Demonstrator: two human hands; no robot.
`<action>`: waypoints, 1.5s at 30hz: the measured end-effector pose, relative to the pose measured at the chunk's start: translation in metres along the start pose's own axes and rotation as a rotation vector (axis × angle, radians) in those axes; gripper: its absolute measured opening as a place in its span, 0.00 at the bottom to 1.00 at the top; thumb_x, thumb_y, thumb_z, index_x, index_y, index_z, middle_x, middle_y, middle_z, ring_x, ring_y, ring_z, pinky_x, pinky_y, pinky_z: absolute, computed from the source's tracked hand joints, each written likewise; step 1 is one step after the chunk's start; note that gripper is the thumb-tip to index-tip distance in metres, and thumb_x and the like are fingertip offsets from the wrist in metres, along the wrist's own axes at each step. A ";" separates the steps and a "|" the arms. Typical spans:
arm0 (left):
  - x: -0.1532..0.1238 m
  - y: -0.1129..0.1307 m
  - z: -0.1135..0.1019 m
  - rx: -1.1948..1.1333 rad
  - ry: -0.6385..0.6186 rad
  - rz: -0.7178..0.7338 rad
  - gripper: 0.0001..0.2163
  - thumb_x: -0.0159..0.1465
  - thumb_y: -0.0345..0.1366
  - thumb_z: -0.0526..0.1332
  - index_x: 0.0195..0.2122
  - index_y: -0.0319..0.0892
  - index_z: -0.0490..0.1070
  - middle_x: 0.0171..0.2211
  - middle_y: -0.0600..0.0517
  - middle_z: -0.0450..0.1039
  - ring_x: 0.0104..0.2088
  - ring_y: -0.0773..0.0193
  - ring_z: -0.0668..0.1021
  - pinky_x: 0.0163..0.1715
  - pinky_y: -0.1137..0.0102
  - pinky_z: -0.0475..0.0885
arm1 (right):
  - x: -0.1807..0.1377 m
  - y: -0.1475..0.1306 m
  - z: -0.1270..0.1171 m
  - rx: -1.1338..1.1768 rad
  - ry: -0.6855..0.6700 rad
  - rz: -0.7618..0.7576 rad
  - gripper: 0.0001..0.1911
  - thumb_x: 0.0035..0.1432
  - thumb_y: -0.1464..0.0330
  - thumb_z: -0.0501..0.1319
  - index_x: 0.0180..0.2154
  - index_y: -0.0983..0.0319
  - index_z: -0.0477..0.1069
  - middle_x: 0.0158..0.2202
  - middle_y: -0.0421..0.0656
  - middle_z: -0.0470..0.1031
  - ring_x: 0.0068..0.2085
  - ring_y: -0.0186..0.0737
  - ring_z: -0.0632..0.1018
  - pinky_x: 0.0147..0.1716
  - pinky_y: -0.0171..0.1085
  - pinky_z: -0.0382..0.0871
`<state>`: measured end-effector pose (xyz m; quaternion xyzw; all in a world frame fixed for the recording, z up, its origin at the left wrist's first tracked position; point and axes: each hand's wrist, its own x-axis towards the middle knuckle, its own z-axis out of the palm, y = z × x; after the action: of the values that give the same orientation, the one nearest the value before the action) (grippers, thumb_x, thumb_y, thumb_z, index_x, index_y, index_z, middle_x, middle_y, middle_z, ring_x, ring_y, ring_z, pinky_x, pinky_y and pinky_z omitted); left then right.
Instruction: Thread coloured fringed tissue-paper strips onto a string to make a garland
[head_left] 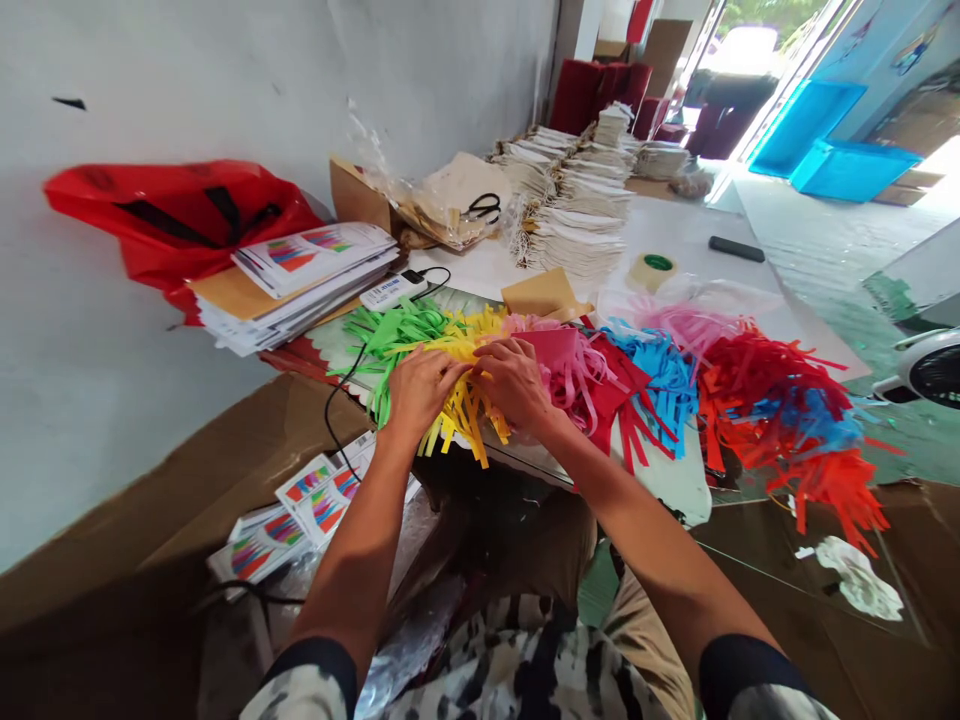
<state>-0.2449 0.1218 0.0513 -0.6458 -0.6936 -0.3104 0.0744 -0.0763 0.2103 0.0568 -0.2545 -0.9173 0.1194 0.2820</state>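
A garland of fringed paper tassels runs along the near table edge. My left hand (pixel 420 388) and my right hand (pixel 516 382) meet at its yellow tassel (pixel 466 418), fingertips almost touching. Both hands pinch the top of that tassel, thumbs and fingers bent inward. Left of them is a green tassel (pixel 386 335). Just right of my right hand sit a pink tassel (pixel 581 385) and a dark red one (pixel 634 420). Farther right come a blue tassel (pixel 664 365) and a heap of red and orange tassels (pixel 780 400). My fingers partly hide the yellow paper between them.
Stacks of white strung bundles (pixel 577 200) stand behind. Printed sheets (pixel 300 275) lie at left by a red bag (pixel 187 215). Scissors (pixel 484 206), a tape roll (pixel 652 270), a black phone-like object (pixel 736 248) and a white device with cable (pixel 394 290) are on the table.
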 end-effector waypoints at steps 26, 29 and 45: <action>-0.010 -0.004 -0.003 -0.230 -0.016 -0.040 0.13 0.71 0.43 0.64 0.30 0.47 0.80 0.38 0.52 0.85 0.43 0.55 0.82 0.69 0.50 0.57 | -0.016 0.007 0.007 0.042 0.042 0.002 0.06 0.68 0.66 0.65 0.40 0.54 0.82 0.52 0.42 0.84 0.57 0.48 0.77 0.63 0.51 0.61; -0.009 -0.003 -0.003 -0.322 -0.005 -0.051 0.09 0.68 0.41 0.67 0.31 0.47 0.81 0.37 0.52 0.85 0.42 0.56 0.82 0.63 0.53 0.65 | -0.016 0.005 0.008 0.071 0.068 0.006 0.07 0.69 0.66 0.65 0.39 0.53 0.83 0.52 0.43 0.84 0.56 0.48 0.77 0.60 0.51 0.63; -0.024 -0.002 -0.006 -0.417 0.331 -0.277 0.09 0.72 0.43 0.61 0.37 0.45 0.73 0.37 0.51 0.77 0.42 0.60 0.79 0.48 0.65 0.74 | 0.006 -0.001 0.001 0.298 0.179 0.080 0.06 0.62 0.66 0.68 0.35 0.53 0.84 0.53 0.44 0.83 0.54 0.49 0.81 0.57 0.52 0.73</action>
<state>-0.2443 0.0980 0.0431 -0.4868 -0.6749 -0.5544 0.0090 -0.0817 0.2127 0.0587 -0.2560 -0.8498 0.2421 0.3919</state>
